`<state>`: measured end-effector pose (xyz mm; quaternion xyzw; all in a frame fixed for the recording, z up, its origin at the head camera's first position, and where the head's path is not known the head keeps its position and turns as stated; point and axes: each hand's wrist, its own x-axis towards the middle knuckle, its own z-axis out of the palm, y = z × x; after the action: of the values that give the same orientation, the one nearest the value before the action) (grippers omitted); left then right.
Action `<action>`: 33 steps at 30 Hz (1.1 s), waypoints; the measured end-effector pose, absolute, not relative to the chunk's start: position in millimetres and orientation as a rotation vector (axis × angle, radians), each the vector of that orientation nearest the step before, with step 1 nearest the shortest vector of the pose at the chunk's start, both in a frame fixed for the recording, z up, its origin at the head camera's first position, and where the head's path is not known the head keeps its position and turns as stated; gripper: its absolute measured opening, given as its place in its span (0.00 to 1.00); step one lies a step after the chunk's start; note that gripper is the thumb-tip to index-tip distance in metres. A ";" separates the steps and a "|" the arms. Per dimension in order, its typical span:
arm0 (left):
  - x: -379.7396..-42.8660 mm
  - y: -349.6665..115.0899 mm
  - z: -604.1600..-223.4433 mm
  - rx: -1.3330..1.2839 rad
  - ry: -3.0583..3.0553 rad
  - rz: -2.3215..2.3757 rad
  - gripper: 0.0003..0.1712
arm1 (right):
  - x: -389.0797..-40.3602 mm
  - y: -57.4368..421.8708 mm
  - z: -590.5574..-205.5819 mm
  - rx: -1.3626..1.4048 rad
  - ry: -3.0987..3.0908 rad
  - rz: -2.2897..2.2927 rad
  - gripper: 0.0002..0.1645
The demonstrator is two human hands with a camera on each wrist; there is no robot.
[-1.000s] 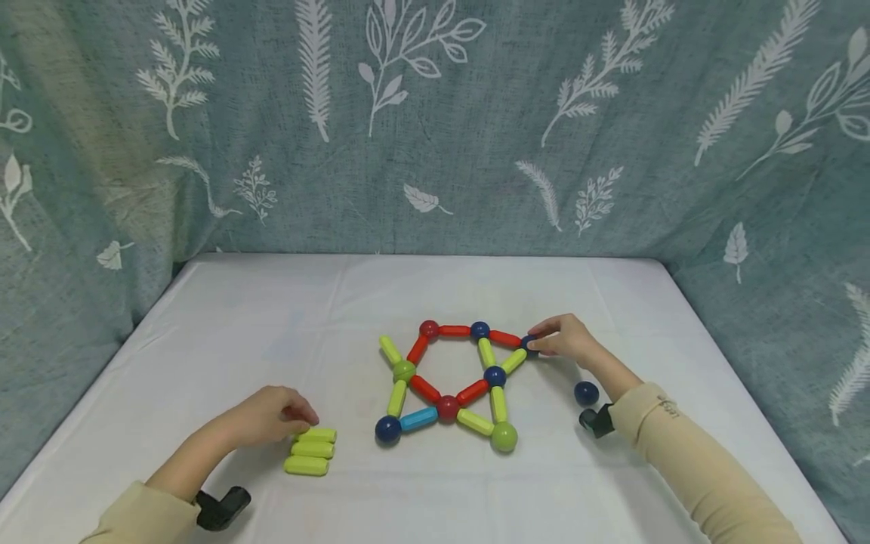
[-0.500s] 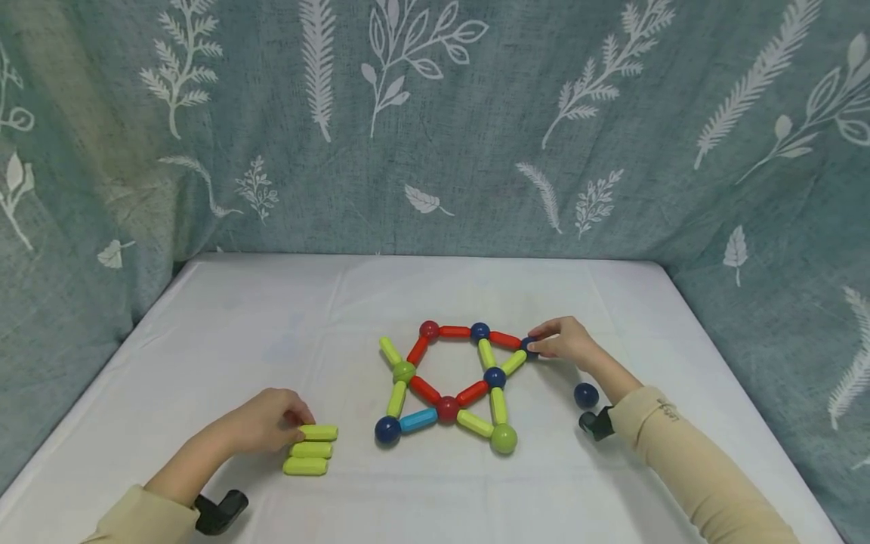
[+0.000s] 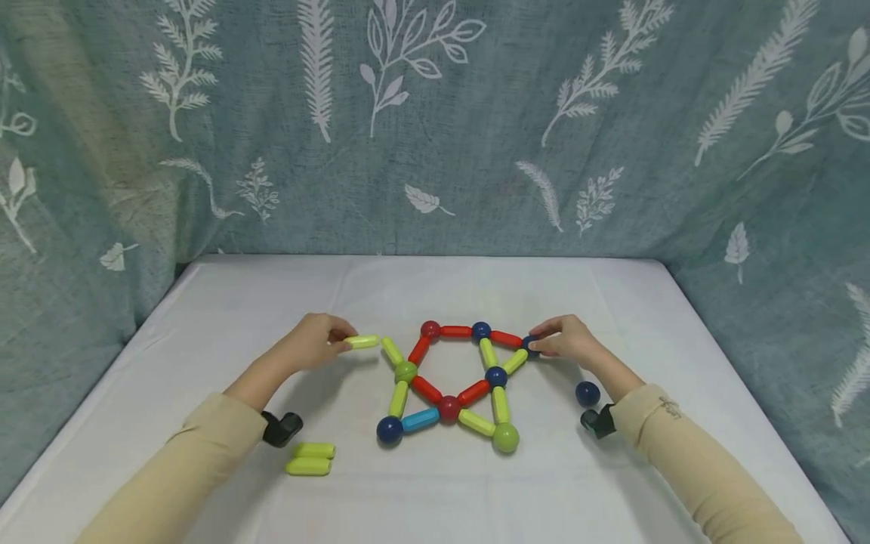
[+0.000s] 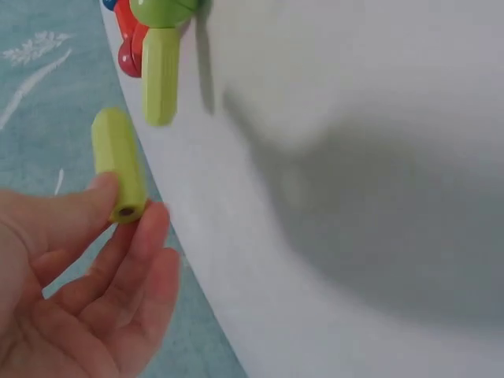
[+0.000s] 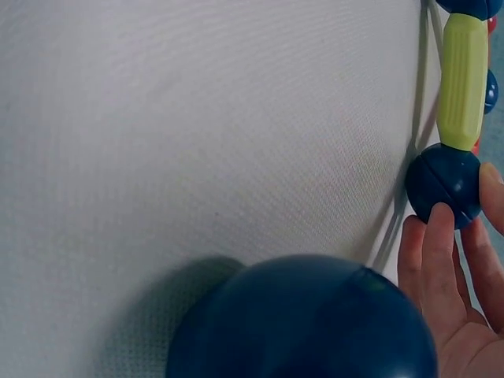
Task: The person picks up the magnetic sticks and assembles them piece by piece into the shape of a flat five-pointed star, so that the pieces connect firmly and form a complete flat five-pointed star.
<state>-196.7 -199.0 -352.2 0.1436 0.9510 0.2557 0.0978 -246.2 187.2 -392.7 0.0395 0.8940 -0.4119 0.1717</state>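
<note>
My left hand (image 3: 316, 344) pinches a yellow-green rod (image 3: 362, 342) between thumb and fingers, held above the table. In the left wrist view a dark hole shows in the near end of that rod (image 4: 120, 161). Its far end is close to, but apart from, the rod (image 3: 391, 351) sticking out of a green ball (image 3: 405, 371). My right hand (image 3: 569, 338) holds the dark blue ball (image 5: 445, 185) at the right corner of a structure of balls and rods. A red rod (image 3: 506, 338) and a yellow-green rod (image 5: 463, 83) join that ball.
Two yellow-green rods (image 3: 310, 458) lie side by side at the left front. A loose dark blue ball (image 3: 587, 394) sits by the right wrist. The structure's blue rod (image 3: 421, 419) runs between a dark blue and a red ball. A patterned curtain (image 3: 435, 151) hangs behind the white table (image 3: 435, 506).
My left hand has picked up the top rod of the stack and carried it forward and right, beside the structure. My right hand has stayed on the dark blue ball.
</note>
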 end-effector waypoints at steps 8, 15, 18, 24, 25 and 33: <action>-237.6 -159.9 -368.0 0.229 2.781 0.834 0.14 | -246.5 186.3 -393.5 0.088 2.524 -1.199 0.20; -246.7 -145.0 -381.3 0.204 2.761 0.852 0.14 | -246.3 188.1 -393.8 0.080 2.526 -1.189 0.20; -246.2 -143.2 -382.1 0.219 2.772 0.852 0.14 | -246.1 188.5 -393.8 0.081 2.519 -1.195 0.20; -245.2 -141.8 -381.4 0.218 2.780 0.831 0.13 | -246.3 188.4 -394.6 0.093 2.515 -1.203 0.20; -245.2 -141.4 -381.6 0.212 2.778 0.833 0.13 | -246.3 188.4 -394.5 0.097 2.515 -1.205 0.20; -246.9 -139.2 -383.4 0.185 2.777 0.857 0.13 | -245.7 189.9 -394.7 0.080 2.527 -1.203 0.20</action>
<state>-246.9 -139.2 -383.4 0.0632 0.9473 0.2925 0.1143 -245.7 189.9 -394.7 0.0282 0.8894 -0.4235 0.1699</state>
